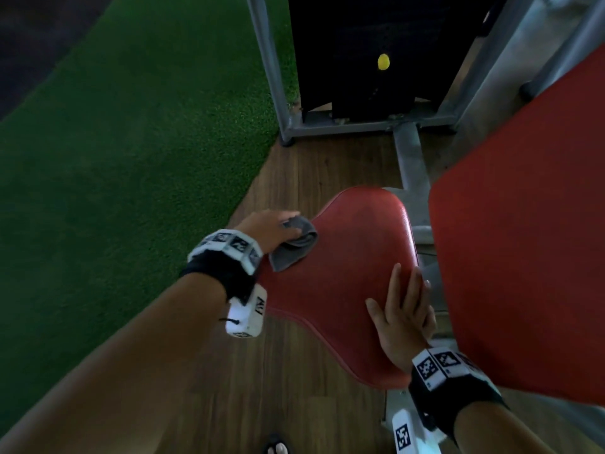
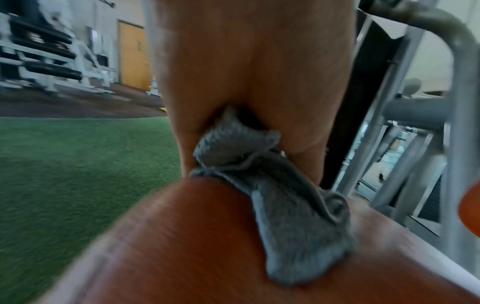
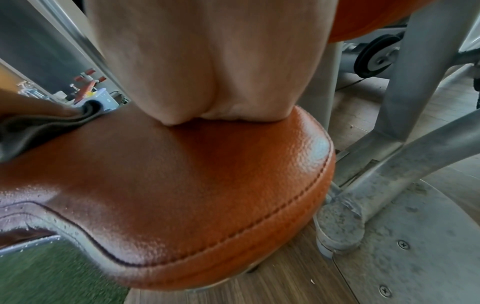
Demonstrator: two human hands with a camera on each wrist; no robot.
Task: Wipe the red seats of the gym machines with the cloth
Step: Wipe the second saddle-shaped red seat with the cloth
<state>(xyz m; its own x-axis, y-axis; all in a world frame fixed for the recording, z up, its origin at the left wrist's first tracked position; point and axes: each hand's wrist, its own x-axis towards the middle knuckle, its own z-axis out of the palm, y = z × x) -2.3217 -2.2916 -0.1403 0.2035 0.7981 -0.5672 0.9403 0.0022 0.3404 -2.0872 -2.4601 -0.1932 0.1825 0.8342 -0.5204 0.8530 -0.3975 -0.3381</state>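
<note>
A red padded seat point(image 1: 343, 273) of a gym machine fills the middle of the head view. My left hand point(image 1: 271, 227) grips a bunched grey cloth point(image 1: 293, 247) at the seat's left edge, where the cloth lies against the pad. The left wrist view shows the cloth point(image 2: 285, 205) trailing from my curled fingers over the red seat point(image 2: 168, 246). With fingers straight, my right hand point(image 1: 402, 309) lies flat on the seat's right side. In the right wrist view the palm point(image 3: 207, 72) presses on the seat point(image 3: 182, 185), and the cloth point(image 3: 39, 127) shows at far left.
A large red back pad point(image 1: 523, 240) stands tilted right of the seat. The grey metal frame point(image 1: 370, 124) and black weight stack point(image 1: 360, 54) lie beyond it. Green turf point(image 1: 131, 142) covers the floor to the left, wood flooring point(image 1: 311, 172) under the machine.
</note>
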